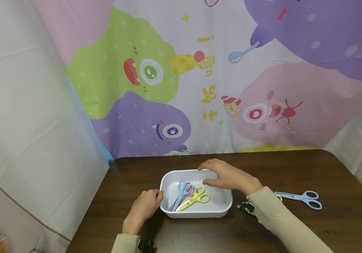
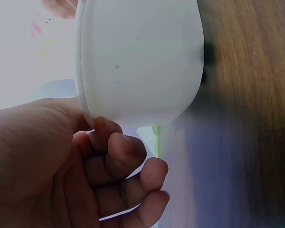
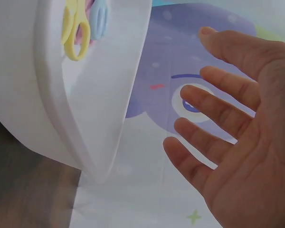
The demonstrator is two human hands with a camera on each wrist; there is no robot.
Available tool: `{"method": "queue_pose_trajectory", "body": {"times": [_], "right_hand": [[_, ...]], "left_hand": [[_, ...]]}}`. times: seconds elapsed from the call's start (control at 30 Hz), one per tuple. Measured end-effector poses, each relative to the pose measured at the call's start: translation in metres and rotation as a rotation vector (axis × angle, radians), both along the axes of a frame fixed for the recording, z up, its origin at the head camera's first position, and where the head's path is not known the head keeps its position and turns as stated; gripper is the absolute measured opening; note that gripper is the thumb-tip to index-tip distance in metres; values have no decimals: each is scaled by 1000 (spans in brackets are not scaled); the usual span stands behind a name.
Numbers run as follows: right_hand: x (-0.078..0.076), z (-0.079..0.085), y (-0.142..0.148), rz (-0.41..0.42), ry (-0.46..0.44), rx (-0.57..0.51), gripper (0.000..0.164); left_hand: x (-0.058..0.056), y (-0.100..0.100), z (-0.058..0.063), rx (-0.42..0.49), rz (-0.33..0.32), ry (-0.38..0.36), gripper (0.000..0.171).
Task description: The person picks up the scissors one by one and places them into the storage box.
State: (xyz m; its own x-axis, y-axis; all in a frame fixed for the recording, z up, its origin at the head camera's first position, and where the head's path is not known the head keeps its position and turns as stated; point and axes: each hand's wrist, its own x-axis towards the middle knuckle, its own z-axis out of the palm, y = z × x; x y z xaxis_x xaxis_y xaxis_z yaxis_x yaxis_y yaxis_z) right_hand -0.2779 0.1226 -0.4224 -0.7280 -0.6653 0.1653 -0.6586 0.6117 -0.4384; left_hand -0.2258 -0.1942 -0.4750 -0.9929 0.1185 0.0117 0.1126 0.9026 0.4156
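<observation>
Yellow scissors (image 1: 195, 199) lie in white tray (image 1: 196, 215), walls likely containing them. Left hand (image 1: 144, 207) pinches tray's left rim, probably to steady it. Right hand (image 1: 228, 176) over tray's far rim, fingers spread. Blue scissors (image 1: 301, 198) outside, right of tray.

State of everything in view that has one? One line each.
White bin: upright, uncovered, scissors inside
Yellow scissors in bin: look closed
Blue scissors in bin: look closed
Pink scissors in bin: partly hidden, can't tell
Blue scissors outside bin: look closed
Left hand: pinches bin rim
Right hand: fingers spread, holds nothing
</observation>
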Motion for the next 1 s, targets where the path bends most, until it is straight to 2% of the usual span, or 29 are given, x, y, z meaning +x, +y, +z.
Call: {"method": "queue_pose_trajectory", "body": {"times": [0.13,0.17,0.27,0.37,0.4,0.43,1.0], "right_hand": [[3,-1,2,-14,5,-36,42],[4,-2,2,-18,7,-43,42],[6,-3,4,-26,17,-62,42],[9,-5,7,-25,29,-67,43],[9,-6,8,-22,33,-67,43],[10,-7,8,-21,34,-68,43],[15,-12,21,-33,87,-91,44]], "left_hand": [[-1,-2,-4,9,-3,19,30],[-4,-5,-10,4,-23,48,35],[-3,-5,-11,8,-37,74,38],[-3,-4,-9,12,-31,76,35],[1,-1,-3,18,-13,54,30],[1,-1,-2,17,-8,50,28],[0,2,-1,10,-11,36,27]]}}
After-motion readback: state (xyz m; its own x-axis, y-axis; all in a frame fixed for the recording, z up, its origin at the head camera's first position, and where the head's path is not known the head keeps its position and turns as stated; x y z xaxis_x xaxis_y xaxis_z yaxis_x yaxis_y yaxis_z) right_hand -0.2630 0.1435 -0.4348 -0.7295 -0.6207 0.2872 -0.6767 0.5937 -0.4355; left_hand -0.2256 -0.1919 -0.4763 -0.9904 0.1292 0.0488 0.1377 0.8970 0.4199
